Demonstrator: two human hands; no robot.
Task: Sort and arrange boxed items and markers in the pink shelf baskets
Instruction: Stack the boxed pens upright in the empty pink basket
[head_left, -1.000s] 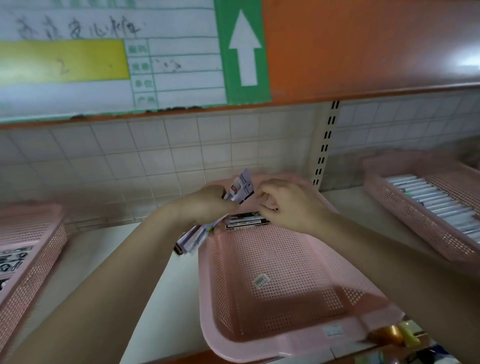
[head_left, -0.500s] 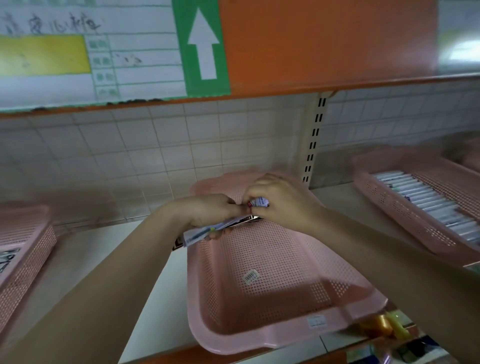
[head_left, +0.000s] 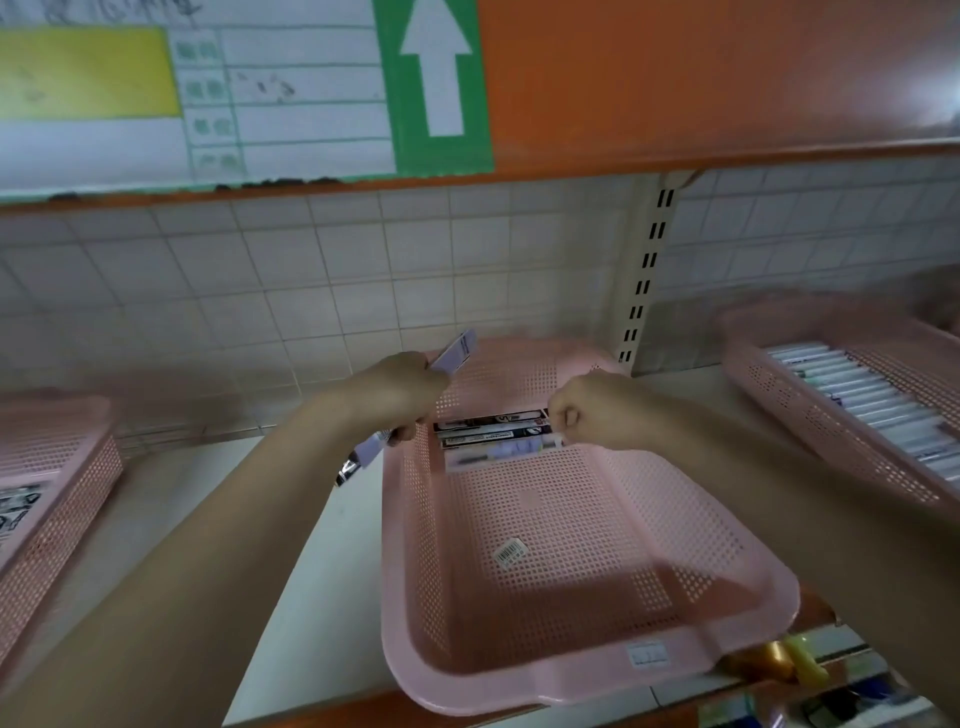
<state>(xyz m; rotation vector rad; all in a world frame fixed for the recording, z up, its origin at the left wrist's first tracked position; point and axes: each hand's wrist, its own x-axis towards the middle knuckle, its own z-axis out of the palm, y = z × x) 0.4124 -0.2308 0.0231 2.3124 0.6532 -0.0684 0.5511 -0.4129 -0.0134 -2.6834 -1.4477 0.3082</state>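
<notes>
A pink perforated basket (head_left: 571, 649) sits on the white shelf in the middle, its near end past the shelf edge. Three long narrow boxes (head_left: 493, 434) lie side by side at its far end. My right hand (head_left: 597, 410) pinches the right end of the nearest box there. My left hand (head_left: 400, 392) hovers over the basket's far left corner and grips a small stack of the same narrow boxes (head_left: 457, 353), which stick out above and below the fist.
A second pink basket (head_left: 810, 415) at the right holds a row of several grey markers (head_left: 857, 395). A third pink basket (head_left: 57, 499) at the left holds printed boxes. An orange shelf beam with a label sheet hangs overhead. A slotted upright (head_left: 644, 275) stands behind.
My hands have parted. The right hand carried one box from the left hand's stack down onto the basket floor beside the others. The left hand kept the remaining boxes.
</notes>
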